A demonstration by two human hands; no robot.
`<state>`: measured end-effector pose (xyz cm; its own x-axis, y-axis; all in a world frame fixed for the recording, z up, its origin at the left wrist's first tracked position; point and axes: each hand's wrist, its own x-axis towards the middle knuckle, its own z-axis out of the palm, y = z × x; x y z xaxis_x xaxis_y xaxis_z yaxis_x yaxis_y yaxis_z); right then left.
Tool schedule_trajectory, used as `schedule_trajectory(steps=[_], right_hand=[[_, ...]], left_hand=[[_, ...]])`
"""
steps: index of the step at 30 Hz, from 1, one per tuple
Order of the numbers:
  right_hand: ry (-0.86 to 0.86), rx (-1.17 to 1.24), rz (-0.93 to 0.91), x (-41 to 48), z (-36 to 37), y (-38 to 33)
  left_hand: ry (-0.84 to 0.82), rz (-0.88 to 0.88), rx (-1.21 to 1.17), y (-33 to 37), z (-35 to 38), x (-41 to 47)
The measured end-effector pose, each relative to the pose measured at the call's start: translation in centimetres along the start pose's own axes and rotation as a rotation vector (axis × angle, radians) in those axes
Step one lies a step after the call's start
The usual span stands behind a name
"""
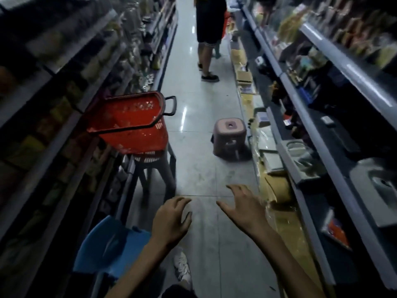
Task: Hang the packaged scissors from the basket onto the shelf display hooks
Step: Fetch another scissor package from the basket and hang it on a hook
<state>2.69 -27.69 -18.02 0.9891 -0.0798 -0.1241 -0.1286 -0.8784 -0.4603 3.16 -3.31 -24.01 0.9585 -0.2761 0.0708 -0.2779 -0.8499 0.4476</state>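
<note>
The red basket (133,130) stood left of centre in the frame, tilted, atop a grey stool (156,168) just beside the left shelf (71,125). Its walls were perforated, and a black handle (170,105) jutted from its far end. Its contents were too blurred to tell.

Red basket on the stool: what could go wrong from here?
1. The red basket perches on a narrower grey stool; reaching in could tip it.
2. The pink stool stands mid-aisle, a likely trip hazard.
3. A person stands down the aisle and may walk through.
</note>
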Motion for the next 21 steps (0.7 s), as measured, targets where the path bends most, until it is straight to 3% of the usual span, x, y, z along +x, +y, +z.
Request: schedule_trajectory(steps=[7, 13, 21], right_hand=[[-0.175, -0.139, -0.149, 13.6, 4.6, -8.4], [-0.252, -0.135, -0.174, 22.2, 6.6, -13.3], [-0.342, -0.110, -0.212, 34.2, 9.4, -16.8]], left_hand=[[-0.162, -0.252, 0.029, -12.4, -1.2, 6.5], [-0.229, -0.327, 0.100, -20.0, -2.9, 13.6], [-0.155, -0.436, 0.142, -27.1, -3.6, 27.8]])
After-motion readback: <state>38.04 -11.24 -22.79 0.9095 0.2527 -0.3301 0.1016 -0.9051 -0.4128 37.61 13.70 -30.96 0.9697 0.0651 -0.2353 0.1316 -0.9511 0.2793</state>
